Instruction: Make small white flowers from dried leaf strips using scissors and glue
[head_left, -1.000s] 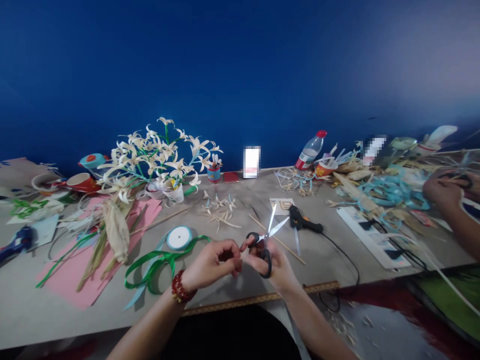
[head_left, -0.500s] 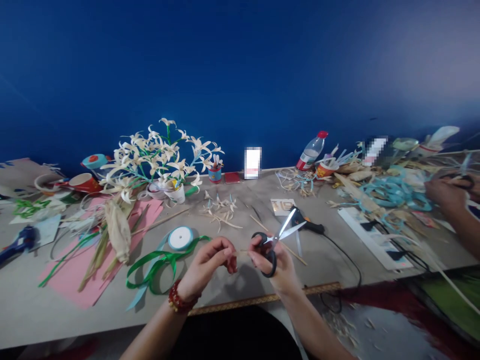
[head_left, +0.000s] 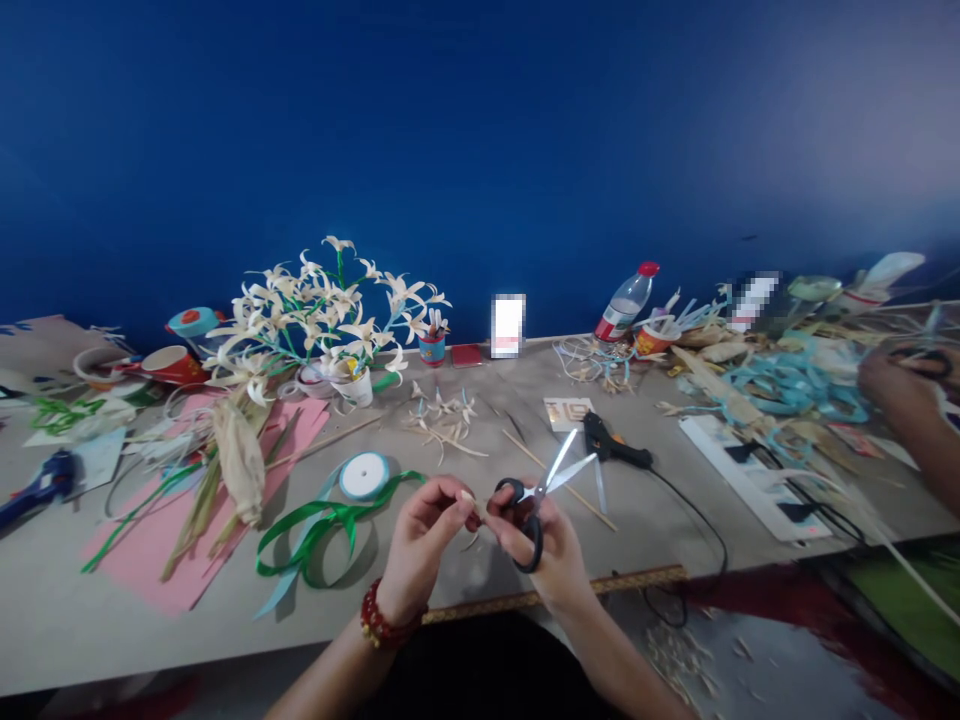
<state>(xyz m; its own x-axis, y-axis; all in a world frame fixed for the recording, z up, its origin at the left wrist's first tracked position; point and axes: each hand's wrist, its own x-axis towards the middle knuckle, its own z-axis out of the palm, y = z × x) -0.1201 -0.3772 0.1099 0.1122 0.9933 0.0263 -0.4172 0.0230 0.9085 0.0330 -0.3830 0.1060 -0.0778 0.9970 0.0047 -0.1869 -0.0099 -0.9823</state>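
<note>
My left hand [head_left: 421, 550] is closed in a pinch on a small pale strip [head_left: 481, 507], which looks like dried husk. Black-handled scissors [head_left: 537, 494] hang in my right hand [head_left: 556, 568], their blades spread and pointing up and away to the right. The thumb and fingertips of that hand meet the strip's other end, close to my left fingertips. Left of my hands lie a green ribbon [head_left: 346, 515] and a white spool [head_left: 364, 475] with light blue ribbon. Beyond them are several small pale husk pieces [head_left: 442, 415].
White artificial flowers [head_left: 330, 300] stand in a cup at the back left. A black glue gun [head_left: 619, 442] with a cord lies right of the scissors, near a thin stick [head_left: 577, 497]. Farther right are a power strip [head_left: 742, 480] and another person's hand [head_left: 900, 385] with scissors.
My hands have drawn closer together, the left moving right and the right slightly left and down. The scissors moved with my right hand. The view shifted slightly.
</note>
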